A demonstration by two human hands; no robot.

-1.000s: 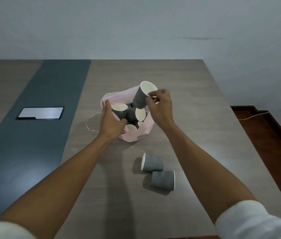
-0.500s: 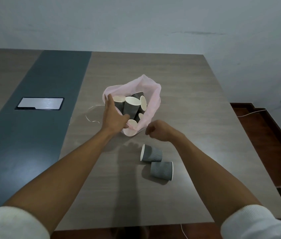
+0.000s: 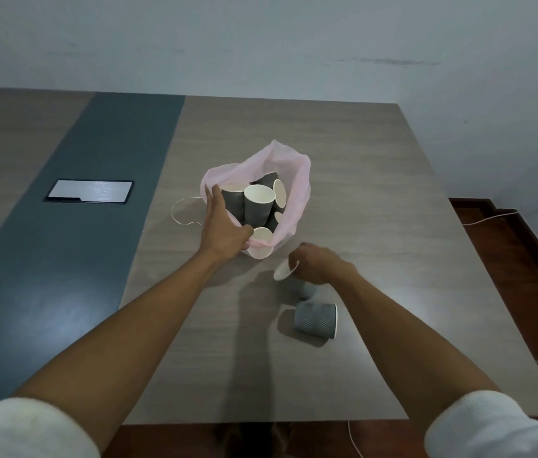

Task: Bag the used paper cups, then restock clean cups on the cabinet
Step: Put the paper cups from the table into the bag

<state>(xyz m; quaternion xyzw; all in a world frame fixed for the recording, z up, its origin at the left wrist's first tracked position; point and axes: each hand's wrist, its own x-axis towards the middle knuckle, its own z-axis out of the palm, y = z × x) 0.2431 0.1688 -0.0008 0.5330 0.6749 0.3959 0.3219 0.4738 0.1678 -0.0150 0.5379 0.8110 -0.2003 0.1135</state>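
Observation:
A thin pink plastic bag (image 3: 298, 180) stands open on the wooden table (image 3: 376, 200), holding several grey ribbed paper cups (image 3: 258, 206) with cream insides. My left hand (image 3: 223, 231) holds the bag's near left rim and keeps the mouth open. My right hand (image 3: 315, 267) grips a grey paper cup (image 3: 289, 276) just in front of the bag, lifted and tilted, mouth to the left. Another grey cup (image 3: 316, 320) lies on its side nearer to me.
A dark grey strip (image 3: 72, 266) runs down the table with a silver cover plate (image 3: 90, 191) set in it. A thin string loop (image 3: 178, 213) lies left of the bag. The table ends at the right over a red-brown floor (image 3: 525, 259); a wall stands behind.
My right hand dropped its cup into the bag, came back toward me, and took hold of the nearer of the two cups on the table. The left hand stayed on the bag.

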